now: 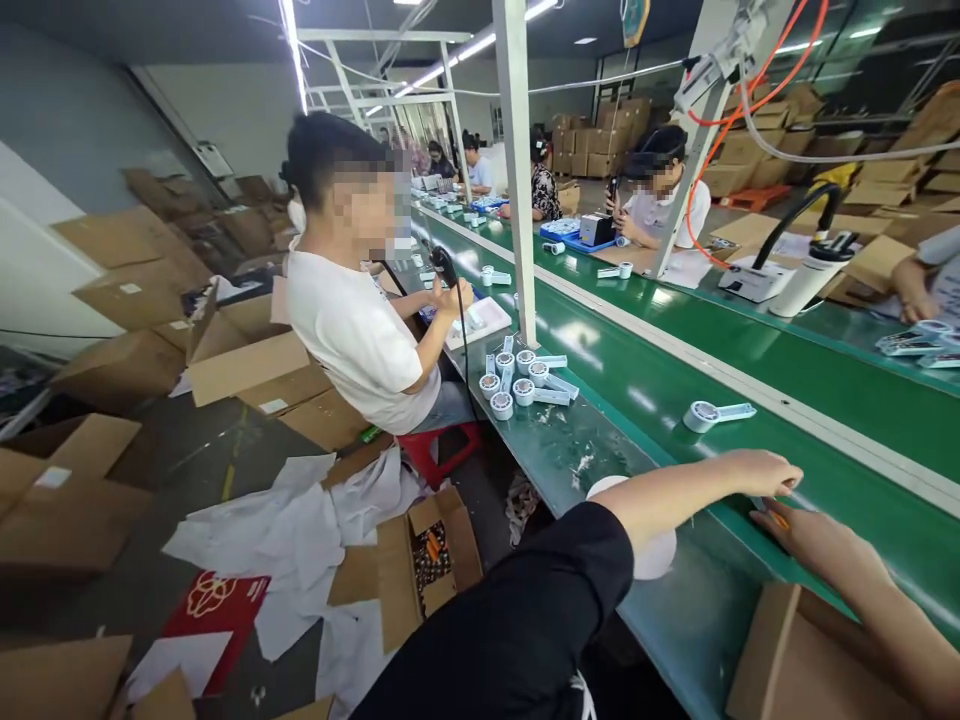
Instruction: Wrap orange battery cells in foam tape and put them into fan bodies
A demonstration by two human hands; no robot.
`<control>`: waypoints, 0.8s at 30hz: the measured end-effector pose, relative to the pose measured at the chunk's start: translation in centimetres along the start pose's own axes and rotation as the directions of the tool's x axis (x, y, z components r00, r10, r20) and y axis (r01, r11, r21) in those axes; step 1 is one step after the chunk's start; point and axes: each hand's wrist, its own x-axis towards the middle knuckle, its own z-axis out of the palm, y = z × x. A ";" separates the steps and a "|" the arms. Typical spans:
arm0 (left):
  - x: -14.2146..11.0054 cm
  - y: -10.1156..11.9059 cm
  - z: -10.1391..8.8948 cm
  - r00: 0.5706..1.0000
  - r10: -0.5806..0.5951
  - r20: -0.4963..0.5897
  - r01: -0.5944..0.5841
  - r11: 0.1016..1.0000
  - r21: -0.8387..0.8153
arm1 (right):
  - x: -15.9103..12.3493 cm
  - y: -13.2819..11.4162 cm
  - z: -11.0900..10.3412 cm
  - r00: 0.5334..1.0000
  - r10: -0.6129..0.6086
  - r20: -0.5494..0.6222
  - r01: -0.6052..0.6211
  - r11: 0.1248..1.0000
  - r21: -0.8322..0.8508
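Above the green conveyor belt, at the right, my two hands are close together. My left hand is closed with its fingers bent down; what it grips is hidden. My right hand is closed on a small orange piece, too little of which shows to name. A thin dark bit shows between the hands. Beyond them on the belt lies a light-blue handheld fan, its round head to the left. Under my left forearm, a white round object rests on the bench edge.
Several light-blue fans cluster on the bench by a white post. An open cardboard box stands beside my right forearm. A seated co-worker is at the left. Below, a carton holds small dark and orange pieces.
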 end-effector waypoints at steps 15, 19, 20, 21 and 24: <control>-27.7 -5.4 8.5 0.996 0.060 0.063 -0.061 0.998 0.018 | -6.4 -3.6 -9.7 0.990 0.128 -0.056 -0.136 0.797 -0.589; -28.3 -4.8 8.7 0.988 -0.080 -0.133 0.077 0.997 -0.027 | -11.3 -8.2 -5.9 0.996 0.082 -0.034 -0.088 0.876 -0.474; -28.5 -4.3 8.7 0.967 -0.090 -0.238 0.084 0.996 -0.036 | -13.2 -9.1 -4.5 0.996 0.083 0.025 -0.064 0.902 -0.426; -28.6 -3.7 8.7 0.931 -0.084 -0.355 0.074 0.996 -0.041 | -15.1 -10.0 -2.9 0.991 0.091 0.099 -0.048 0.928 -0.370; -28.8 -1.6 8.2 0.796 0.031 -0.604 -0.052 0.998 -0.018 | -20.7 -12.4 2.3 0.873 0.056 0.484 -0.081 0.996 0.031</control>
